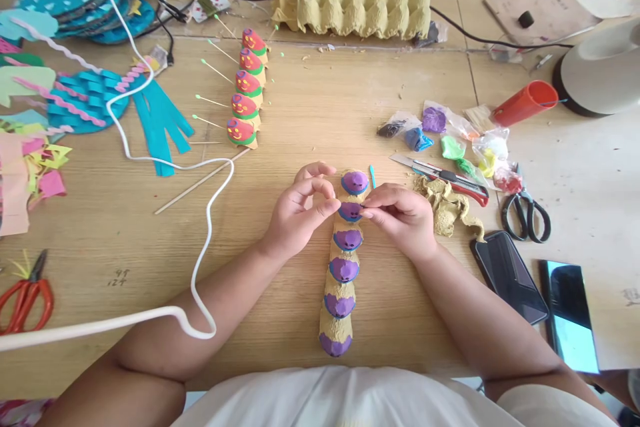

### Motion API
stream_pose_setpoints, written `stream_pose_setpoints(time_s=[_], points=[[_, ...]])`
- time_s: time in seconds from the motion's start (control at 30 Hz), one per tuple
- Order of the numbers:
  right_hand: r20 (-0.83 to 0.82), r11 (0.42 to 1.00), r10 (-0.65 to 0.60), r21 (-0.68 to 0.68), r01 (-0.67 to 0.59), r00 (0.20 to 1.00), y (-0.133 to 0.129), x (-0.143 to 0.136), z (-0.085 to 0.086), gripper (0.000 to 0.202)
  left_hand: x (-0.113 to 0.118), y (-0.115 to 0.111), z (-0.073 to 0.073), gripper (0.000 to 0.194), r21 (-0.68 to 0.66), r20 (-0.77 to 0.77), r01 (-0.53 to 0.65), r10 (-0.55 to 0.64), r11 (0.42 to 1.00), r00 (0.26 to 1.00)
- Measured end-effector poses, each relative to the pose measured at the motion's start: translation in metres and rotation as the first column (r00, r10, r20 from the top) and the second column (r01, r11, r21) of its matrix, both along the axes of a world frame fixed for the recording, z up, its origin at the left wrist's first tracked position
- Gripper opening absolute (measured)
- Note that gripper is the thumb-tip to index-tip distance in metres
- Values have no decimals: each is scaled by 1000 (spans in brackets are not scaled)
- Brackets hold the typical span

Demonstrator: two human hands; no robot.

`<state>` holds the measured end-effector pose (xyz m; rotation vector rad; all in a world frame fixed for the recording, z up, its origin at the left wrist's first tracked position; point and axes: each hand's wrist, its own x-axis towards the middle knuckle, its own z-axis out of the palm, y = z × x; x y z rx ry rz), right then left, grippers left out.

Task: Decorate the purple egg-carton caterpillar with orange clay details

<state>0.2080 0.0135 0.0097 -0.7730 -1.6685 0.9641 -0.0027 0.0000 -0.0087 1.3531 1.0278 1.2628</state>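
Note:
In front of me lies an egg-carton strip with a row of several bumps, covered in purple clay edged with blue; small dark face marks show on most. My left hand is at the left of the second bump from the far end, thumb and index finger pinched together; anything between them is too small to make out. On the bump's other side my right hand pinches a tiny dark piece at the purple clay. A thin blue stick lies beside the far end of the strip.
Right: bagged coloured clay, a utility knife, carton scraps, black scissors, two phones. Left: a red-and-green carton caterpillar, a white cable, red-handled scissors. Egg trays stand behind.

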Motion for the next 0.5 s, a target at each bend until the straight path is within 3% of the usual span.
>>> stream_pose_setpoints(time_s=[0.17,0.5], points=[[2,990,-76,-121,76,997,-1,0,-5,17,2,2,-4,22,10,4,-91,91,996,996],[38,961,-183,-206,187,982,-1,-5,-6,29,3,2,-5,30,-51,17,-103,104,993,994]])
